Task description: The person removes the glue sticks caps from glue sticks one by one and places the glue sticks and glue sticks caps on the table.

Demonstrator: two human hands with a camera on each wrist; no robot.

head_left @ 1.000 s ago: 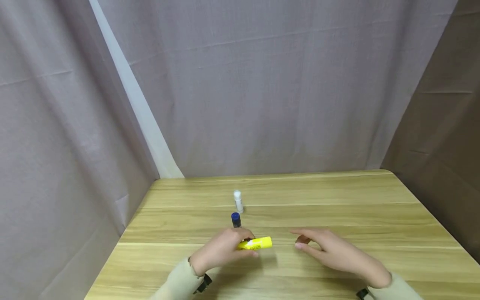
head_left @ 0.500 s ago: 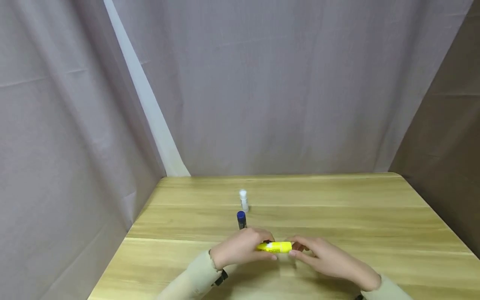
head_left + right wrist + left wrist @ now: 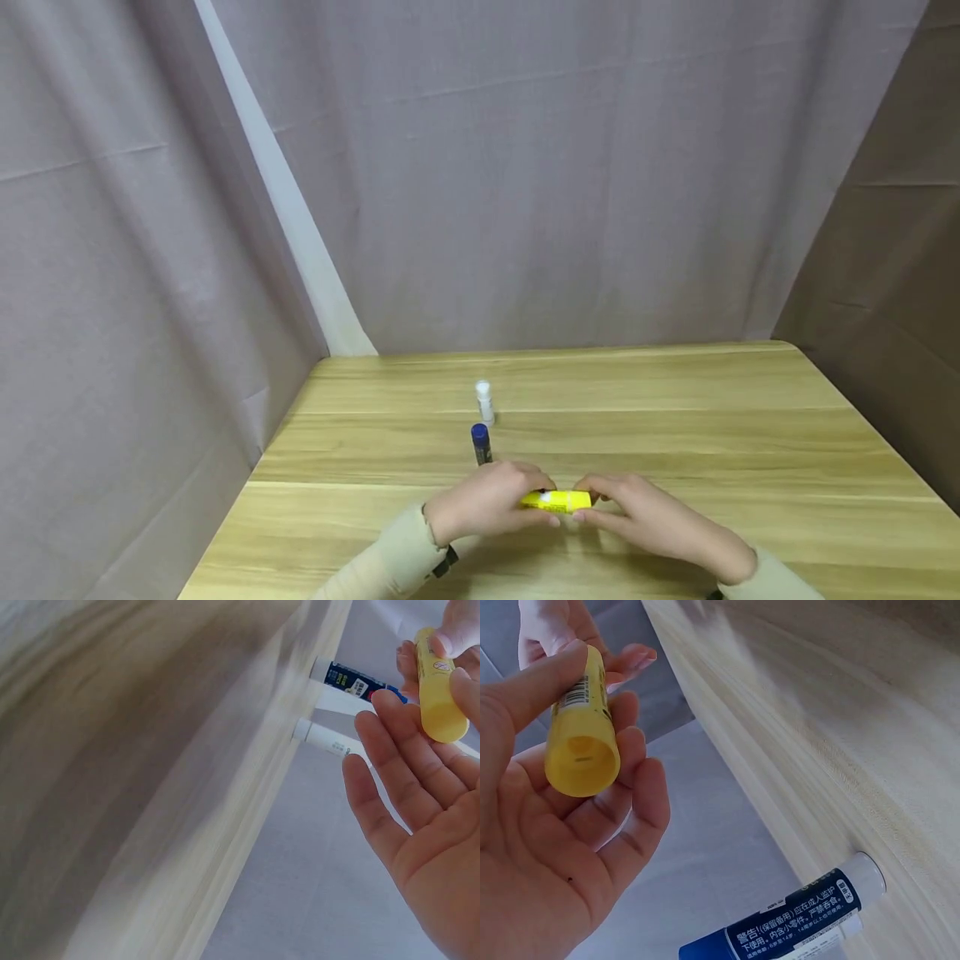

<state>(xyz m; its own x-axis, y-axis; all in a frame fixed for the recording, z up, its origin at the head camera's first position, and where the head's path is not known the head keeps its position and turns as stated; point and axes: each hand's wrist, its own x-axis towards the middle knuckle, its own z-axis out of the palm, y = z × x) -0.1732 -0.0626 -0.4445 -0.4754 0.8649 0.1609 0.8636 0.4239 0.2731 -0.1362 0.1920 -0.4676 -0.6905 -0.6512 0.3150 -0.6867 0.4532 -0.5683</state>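
Observation:
Held sideways above the table between both hands is a yellow glue stick (image 3: 557, 501). My left hand (image 3: 491, 502) grips its left part, the thumb lying along the barrel in the left wrist view, where the hollow base of the glue stick (image 3: 583, 765) faces the camera. At the other end, my right hand (image 3: 647, 518) pinches the cap between thumb and forefinger; its other fingers are loosely extended in the right wrist view. A dark blue glue stick (image 3: 482, 445) stands upright just beyond the left hand, its lower part hidden in the head view. Behind it stands a white glue stick (image 3: 485, 404).
The wooden table (image 3: 675, 400) has its far edge along a grey curtain (image 3: 562, 208). More curtain hangs at the left and right sides. Black straps (image 3: 446, 562) sit near the sleeves.
The left hand has carried the yellow glue stick to the right. The right hand has come to its cap end and now pinches it. The two standing glue sticks stay where they were.

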